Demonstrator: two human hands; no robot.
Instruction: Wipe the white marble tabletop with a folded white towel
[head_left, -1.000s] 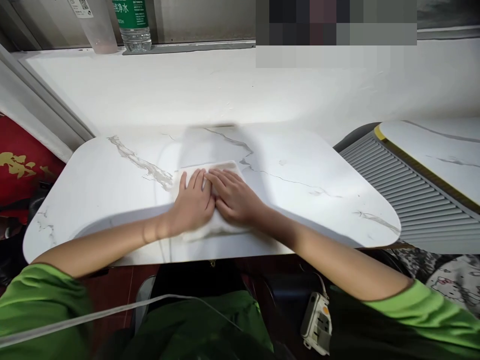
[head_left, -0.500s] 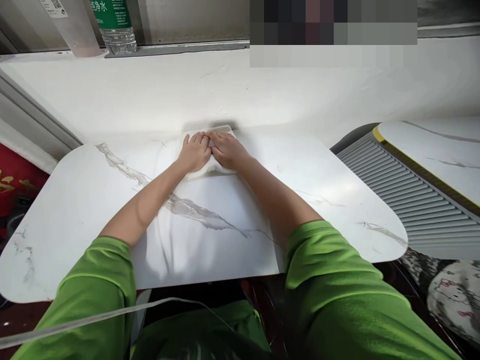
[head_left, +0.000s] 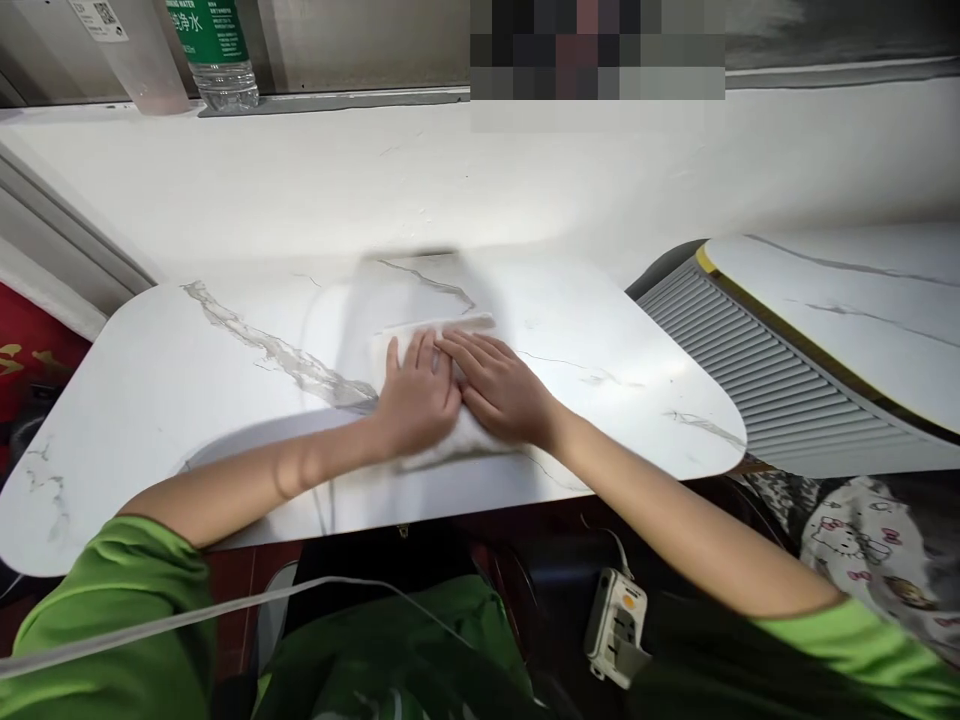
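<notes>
A folded white cloth (head_left: pixel 480 440) lies flat on the white marble-patterned table (head_left: pixel 247 400), close to its front edge. On its left part rests my left hand (head_left: pixel 420 395), palm down, with the fingers stretched out and spread. My right hand (head_left: pixel 506 388) presses on the right part of the cloth, fingers extended and pointing up to the left. Both hands touch each other at the thumbs. Neither hand is wrapped round anything; the palms hide the middle of the cloth.
On the ledge at back left stand a clear water bottle (head_left: pixel 223 80) with a green label and a frosted container (head_left: pixel 154 70). A ribbed grey counter (head_left: pixel 697 340) is at right. Below the table sit a power strip (head_left: pixel 619 625) and a patterned bag (head_left: pixel 855 540).
Both hands and the cloth have slid from the table's back edge toward its front. My elbows have bent outward, and the power strip under the table has come into view.
</notes>
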